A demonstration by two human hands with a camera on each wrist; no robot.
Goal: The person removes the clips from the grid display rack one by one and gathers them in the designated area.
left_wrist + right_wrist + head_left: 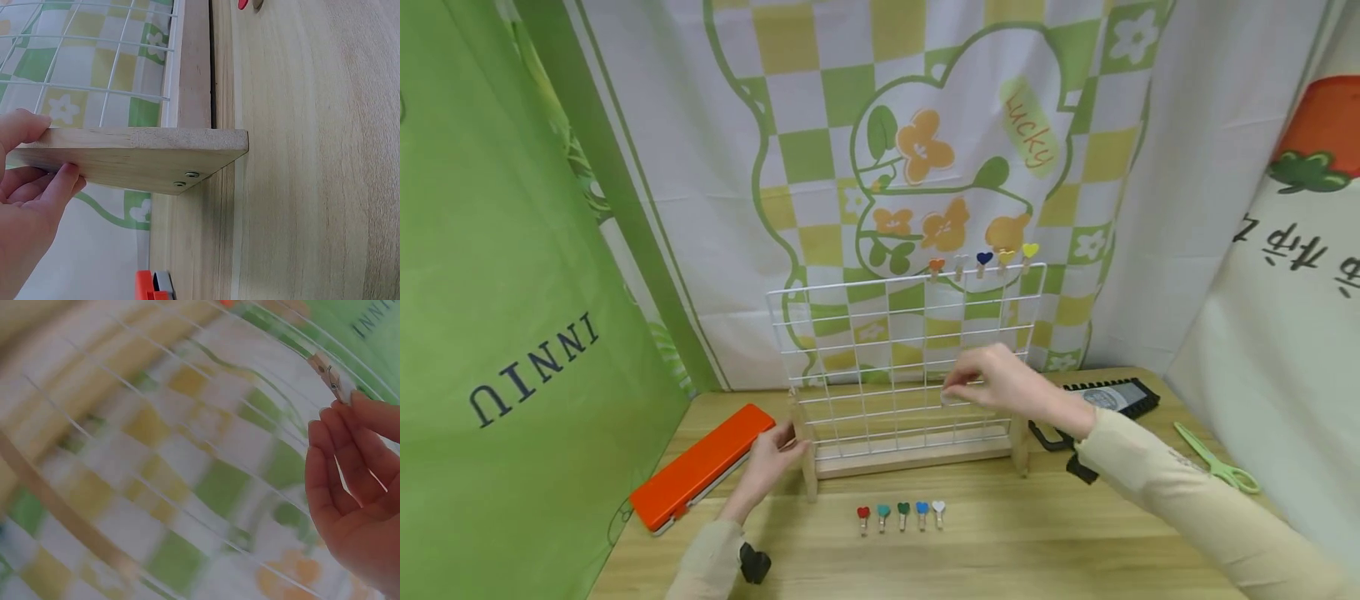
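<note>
A white wire grid rack with a wooden base [917,458] stands on the table. My left hand [766,462] holds its left wooden side post [156,156], thumb on one face and fingers on the other. In front of the grid, my right hand [996,379] pinches a small wooden clothespin [326,375] by its whitish end. Several heart clothespins sit along the grid's top wire, from an orange one [936,265] to a yellow one [1030,252]. Below the rack lies a row of others: red [863,514], teal [883,511], dark green [903,508], blue [922,507] and white [938,507].
An orange case [703,467] lies on the table left of the rack. At the right are a black-edged item [1108,398], partly behind the right arm, and light green scissors [1217,462]. A patterned curtain [820,100] hangs behind.
</note>
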